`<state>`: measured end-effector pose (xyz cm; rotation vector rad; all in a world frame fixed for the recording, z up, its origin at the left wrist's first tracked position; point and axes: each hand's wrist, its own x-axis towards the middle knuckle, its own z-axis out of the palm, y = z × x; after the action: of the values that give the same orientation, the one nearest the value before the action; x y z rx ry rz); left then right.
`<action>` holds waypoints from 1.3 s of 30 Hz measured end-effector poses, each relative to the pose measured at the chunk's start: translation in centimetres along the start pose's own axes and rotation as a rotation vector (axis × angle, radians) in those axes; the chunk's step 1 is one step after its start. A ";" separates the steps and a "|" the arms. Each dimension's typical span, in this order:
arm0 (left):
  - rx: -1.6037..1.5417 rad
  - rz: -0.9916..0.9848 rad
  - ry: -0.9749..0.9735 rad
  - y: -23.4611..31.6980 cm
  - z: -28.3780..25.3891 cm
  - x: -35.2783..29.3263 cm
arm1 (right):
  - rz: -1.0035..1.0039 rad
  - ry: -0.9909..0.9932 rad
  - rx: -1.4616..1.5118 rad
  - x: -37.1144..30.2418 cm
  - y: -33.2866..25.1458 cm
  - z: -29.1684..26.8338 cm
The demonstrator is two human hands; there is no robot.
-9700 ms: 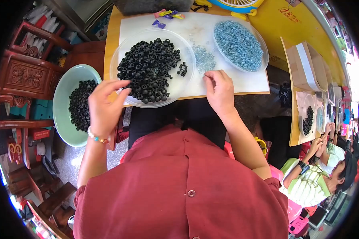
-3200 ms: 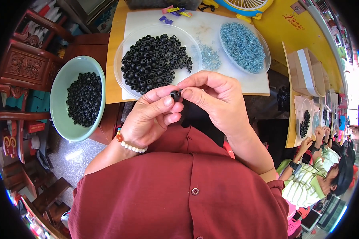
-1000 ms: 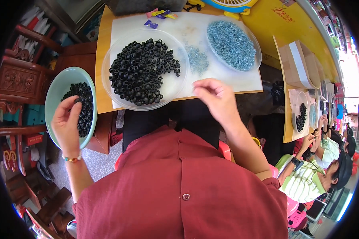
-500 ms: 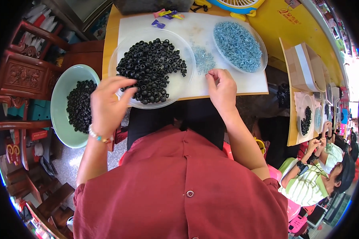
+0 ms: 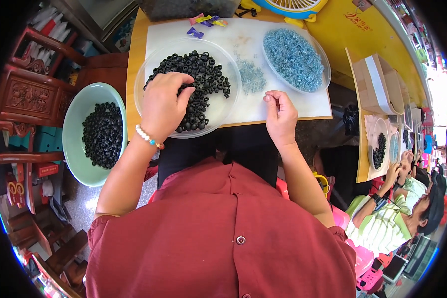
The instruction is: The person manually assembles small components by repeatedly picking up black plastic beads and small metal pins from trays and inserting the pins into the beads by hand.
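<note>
My left hand (image 5: 165,102) is over a round clear plastic tray (image 5: 223,111) heaped with small black ring-like and cup-like pieces (image 5: 198,64). Its thumb and forefinger are apart just above the pieces, and I see nothing between them; the other fingers are hidden underneath. My right hand (image 5: 282,116) is raised at the table's front edge, thumb and forefinger pinched together. Whatever sits in that pinch is too small to name. Close by, a scatter of tiny clear-blue beads (image 5: 252,76) lies on the white sheet, beside a clear oval tray (image 5: 326,79) full of blue beads (image 5: 295,59).
A pale green basin (image 5: 74,159) of black pieces stands left of the table. Wrapped sweets (image 5: 195,33) and a dark box (image 5: 188,7) lie at the back. Rightward are a cardboard box (image 5: 377,84) on another table and a person in a striped top (image 5: 382,231).
My left hand has moved right and up from the tray's left edge to over the black pieces. The right hand stays pinched, shifted slightly right and toward me.
</note>
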<state>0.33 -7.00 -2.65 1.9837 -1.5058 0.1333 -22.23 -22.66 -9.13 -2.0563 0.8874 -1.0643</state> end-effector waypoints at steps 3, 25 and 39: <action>-0.986 -0.543 -0.093 0.9 -0.6 -1.0 | 0.112 -0.047 0.114 0.1 -0.1 -0.5; -1.838 -0.604 -0.199 6.4 -2.3 -4.7 | 0.287 -0.572 0.897 -0.4 -15.3 -2.6; -1.697 -0.763 -0.349 6.0 -2.4 -6.6 | 0.596 -0.832 1.002 -0.5 -13.0 -1.7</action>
<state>-6.63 -1.07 -1.11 0.9127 -0.3895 -1.3625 -20.41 -15.38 1.65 -1.0649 0.3361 -0.1553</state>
